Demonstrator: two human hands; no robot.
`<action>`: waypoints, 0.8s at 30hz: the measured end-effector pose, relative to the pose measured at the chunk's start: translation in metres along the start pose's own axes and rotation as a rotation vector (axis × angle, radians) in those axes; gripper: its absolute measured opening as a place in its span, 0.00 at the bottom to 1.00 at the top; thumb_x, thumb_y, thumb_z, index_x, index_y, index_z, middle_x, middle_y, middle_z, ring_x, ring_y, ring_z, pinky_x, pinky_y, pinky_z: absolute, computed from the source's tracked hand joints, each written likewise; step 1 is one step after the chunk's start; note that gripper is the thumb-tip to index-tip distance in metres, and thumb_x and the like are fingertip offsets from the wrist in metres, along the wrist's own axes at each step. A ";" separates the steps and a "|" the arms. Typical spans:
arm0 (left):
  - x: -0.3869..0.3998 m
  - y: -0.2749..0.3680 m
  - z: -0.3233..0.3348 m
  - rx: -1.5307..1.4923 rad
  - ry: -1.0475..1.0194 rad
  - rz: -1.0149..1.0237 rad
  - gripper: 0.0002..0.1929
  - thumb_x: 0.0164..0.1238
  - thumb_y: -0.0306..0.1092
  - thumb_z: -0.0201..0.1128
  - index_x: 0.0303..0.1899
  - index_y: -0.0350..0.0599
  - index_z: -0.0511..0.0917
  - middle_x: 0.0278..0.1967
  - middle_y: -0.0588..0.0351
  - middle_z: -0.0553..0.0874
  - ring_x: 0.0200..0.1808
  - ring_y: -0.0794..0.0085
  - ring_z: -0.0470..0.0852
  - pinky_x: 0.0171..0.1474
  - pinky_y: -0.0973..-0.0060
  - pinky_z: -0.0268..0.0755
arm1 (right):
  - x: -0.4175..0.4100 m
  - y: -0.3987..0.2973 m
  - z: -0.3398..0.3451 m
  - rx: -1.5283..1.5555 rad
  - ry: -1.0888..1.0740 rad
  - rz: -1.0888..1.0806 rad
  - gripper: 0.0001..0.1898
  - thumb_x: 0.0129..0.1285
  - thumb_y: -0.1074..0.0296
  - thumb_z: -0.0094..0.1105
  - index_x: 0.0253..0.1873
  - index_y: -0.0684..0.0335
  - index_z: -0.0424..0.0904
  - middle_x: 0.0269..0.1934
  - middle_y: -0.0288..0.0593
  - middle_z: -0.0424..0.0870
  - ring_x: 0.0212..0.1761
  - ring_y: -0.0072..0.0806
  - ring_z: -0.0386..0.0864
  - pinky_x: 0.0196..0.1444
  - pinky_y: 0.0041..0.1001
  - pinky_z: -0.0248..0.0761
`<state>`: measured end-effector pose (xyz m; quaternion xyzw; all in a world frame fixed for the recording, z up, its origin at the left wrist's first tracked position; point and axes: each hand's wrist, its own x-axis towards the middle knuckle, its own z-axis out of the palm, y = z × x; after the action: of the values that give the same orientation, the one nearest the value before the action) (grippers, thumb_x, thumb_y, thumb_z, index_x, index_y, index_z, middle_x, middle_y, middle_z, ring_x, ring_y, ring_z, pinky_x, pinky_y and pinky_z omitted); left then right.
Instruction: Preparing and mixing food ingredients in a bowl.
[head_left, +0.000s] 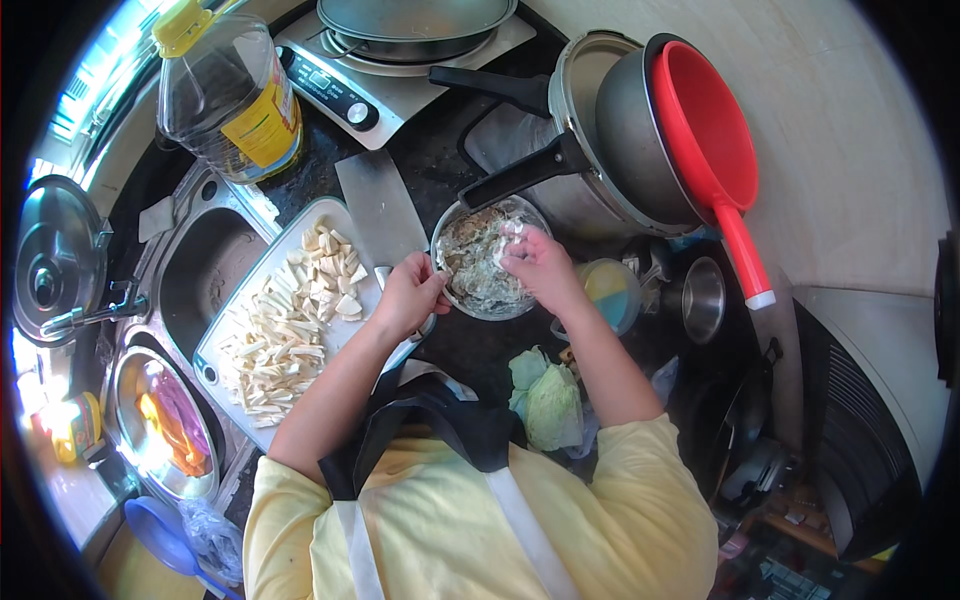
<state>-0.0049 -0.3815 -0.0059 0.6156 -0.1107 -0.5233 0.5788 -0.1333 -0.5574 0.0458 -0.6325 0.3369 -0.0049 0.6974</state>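
Observation:
A round metal bowl (491, 313) holds meat-like pieces in a pale, floury coating (480, 259). My left hand (416, 294) pinches its left rim between thumb and fingers. Over the bowl's right side is my right hand (546, 266), its fingers curled but apart and smeared with white paste; no piece shows in its grasp. Left of the bowl, a white cutting board (244, 311) carries pale cut strips (274, 352) and chunks (330, 262), perhaps a root vegetable. A cleaver (382, 199) lies across its far right edge, its handle partly hidden by my left hand.
Black pan handles (525, 172) reach close above the bowl from stacked pots (600, 135). A red ladle (709, 127) rests on top. Cabbage leaves (551, 405) and a plastic tub (611, 292) sit at right. Leftward are a sink (214, 255) and a large oil bottle (225, 105).

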 end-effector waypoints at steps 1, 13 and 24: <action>0.000 0.000 0.000 -0.004 0.000 -0.003 0.09 0.72 0.31 0.56 0.34 0.43 0.64 0.26 0.59 0.77 0.25 0.76 0.81 0.29 0.77 0.80 | 0.002 0.001 0.003 -0.371 0.127 -0.178 0.21 0.59 0.73 0.59 0.58 0.64 0.71 0.42 0.44 0.84 0.27 0.24 0.76 0.29 0.24 0.69; 0.001 -0.001 -0.002 -0.004 -0.004 -0.013 0.08 0.72 0.31 0.56 0.34 0.43 0.65 0.26 0.60 0.77 0.25 0.77 0.81 0.29 0.77 0.80 | -0.009 0.016 -0.002 -1.414 0.116 -0.683 0.25 0.51 0.63 0.68 0.53 0.61 0.69 0.41 0.45 0.77 0.39 0.43 0.79 0.41 0.41 0.72; 0.000 0.000 -0.001 0.005 -0.007 -0.014 0.09 0.72 0.31 0.56 0.35 0.43 0.65 0.26 0.59 0.77 0.25 0.77 0.81 0.30 0.77 0.80 | -0.011 0.000 -0.015 0.272 -0.098 0.012 0.21 0.69 0.67 0.50 0.65 0.64 0.67 0.46 0.51 0.85 0.21 0.12 0.71 0.23 0.17 0.65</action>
<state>-0.0038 -0.3807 -0.0065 0.6159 -0.1098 -0.5292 0.5733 -0.1490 -0.5654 0.0515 -0.5296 0.3027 -0.0156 0.7923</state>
